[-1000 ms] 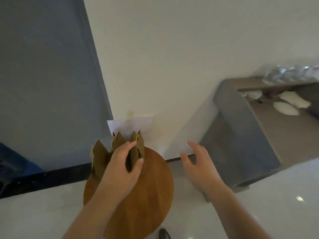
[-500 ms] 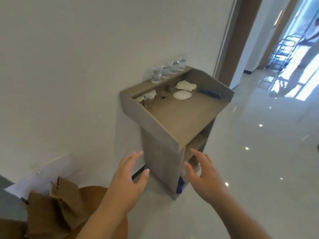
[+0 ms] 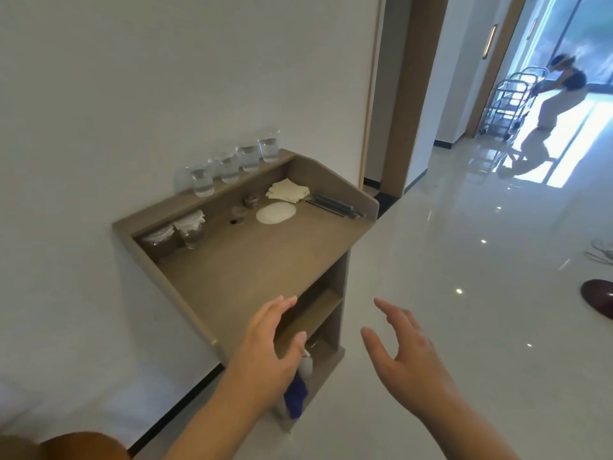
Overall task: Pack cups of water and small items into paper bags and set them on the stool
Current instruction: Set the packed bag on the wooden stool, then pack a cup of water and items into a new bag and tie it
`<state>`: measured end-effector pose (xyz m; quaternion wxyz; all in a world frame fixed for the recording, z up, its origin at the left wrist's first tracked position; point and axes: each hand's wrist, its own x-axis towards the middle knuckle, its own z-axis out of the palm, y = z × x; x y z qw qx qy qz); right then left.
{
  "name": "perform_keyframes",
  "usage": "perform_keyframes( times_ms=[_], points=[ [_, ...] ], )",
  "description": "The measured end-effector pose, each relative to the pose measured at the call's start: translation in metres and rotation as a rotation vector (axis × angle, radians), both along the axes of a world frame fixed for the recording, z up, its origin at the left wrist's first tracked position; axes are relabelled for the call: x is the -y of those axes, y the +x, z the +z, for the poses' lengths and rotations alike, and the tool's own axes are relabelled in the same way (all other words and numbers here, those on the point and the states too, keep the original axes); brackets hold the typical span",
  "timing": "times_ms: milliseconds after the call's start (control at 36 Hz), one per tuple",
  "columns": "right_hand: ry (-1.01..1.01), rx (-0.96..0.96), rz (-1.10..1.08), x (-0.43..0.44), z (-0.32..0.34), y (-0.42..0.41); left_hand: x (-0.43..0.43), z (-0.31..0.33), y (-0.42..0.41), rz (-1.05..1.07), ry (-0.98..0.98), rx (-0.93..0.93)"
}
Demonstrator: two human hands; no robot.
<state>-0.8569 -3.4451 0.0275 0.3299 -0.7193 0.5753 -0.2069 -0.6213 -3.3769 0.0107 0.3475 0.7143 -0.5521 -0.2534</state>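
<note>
Several clear cups of water (image 3: 229, 167) stand in a row on the back ledge of a grey-brown stand (image 3: 252, 257). On its sloped top lie two capped cups (image 3: 175, 234), a white round lid (image 3: 276, 213), a pile of napkins (image 3: 288, 190), dark straws (image 3: 335, 204) and small items (image 3: 251, 200). My left hand (image 3: 265, 356) hovers empty with spread fingers over the stand's front edge. My right hand (image 3: 403, 353) is held out, open and empty, to the right of the stand. Only a sliver of the wooden stool (image 3: 76, 446) shows at the bottom left.
The stand's lower shelves hold a blue and white object (image 3: 297, 393). White wall lies to the left, glossy floor to the right. A dark round object (image 3: 598, 298) sits at the right edge. Far down the corridor a person (image 3: 560, 94) pushes a metal cart (image 3: 512, 101).
My left hand let go of the paper bags on the stool. The view swung right to the stand, and both empty hands moved toward it; the bags have left the view.
</note>
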Motion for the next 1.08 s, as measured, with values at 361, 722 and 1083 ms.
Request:
perform_keyframes(
  times_ms=[361, 722, 1083],
  points=[
    [0.050, 0.001, 0.076, 0.124, -0.031, 0.040, 0.144, -0.038, 0.016, 0.025, 0.002, -0.083],
    [0.181, -0.159, 0.239, 0.208, -0.122, 0.037, 0.170, -0.143, 0.006, 0.046, 0.090, -0.222],
    [0.381, -0.266, 0.649, 0.291, -0.254, 0.052, 0.192, -0.255, -0.051, 0.575, 0.316, -0.319]
  ],
)
